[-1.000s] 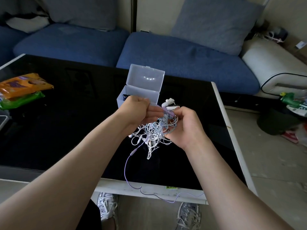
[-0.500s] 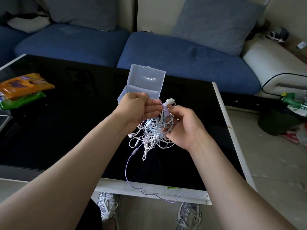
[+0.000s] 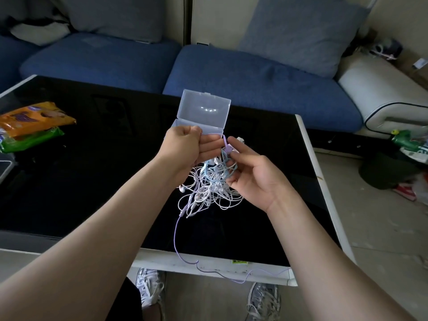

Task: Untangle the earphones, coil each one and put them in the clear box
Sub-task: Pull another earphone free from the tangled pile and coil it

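Note:
A knot of white, blue and purple earphones (image 3: 209,184) hangs above the black table between my hands. My left hand (image 3: 187,149) grips the top of the knot, its fingers curled round the cords. My right hand (image 3: 249,172) holds the knot's right side, thumb and fingertips pinching cords near a purple plug (image 3: 228,148). One purple cord (image 3: 177,237) trails down over the table's near edge. The clear box (image 3: 201,117) stands behind my left hand with its lid up; my hand hides its inside.
The black glass table (image 3: 92,158) has a white rim. Orange and green snack packets (image 3: 32,123) lie at its left. A blue sofa (image 3: 254,77) runs behind the table. My shoes (image 3: 150,288) show below the near edge. Clutter lies on the floor at right.
Both hands have lifted the knot slightly and moved it toward the box. My right hand has turned palm-up and its fingers have spread a little on the cords.

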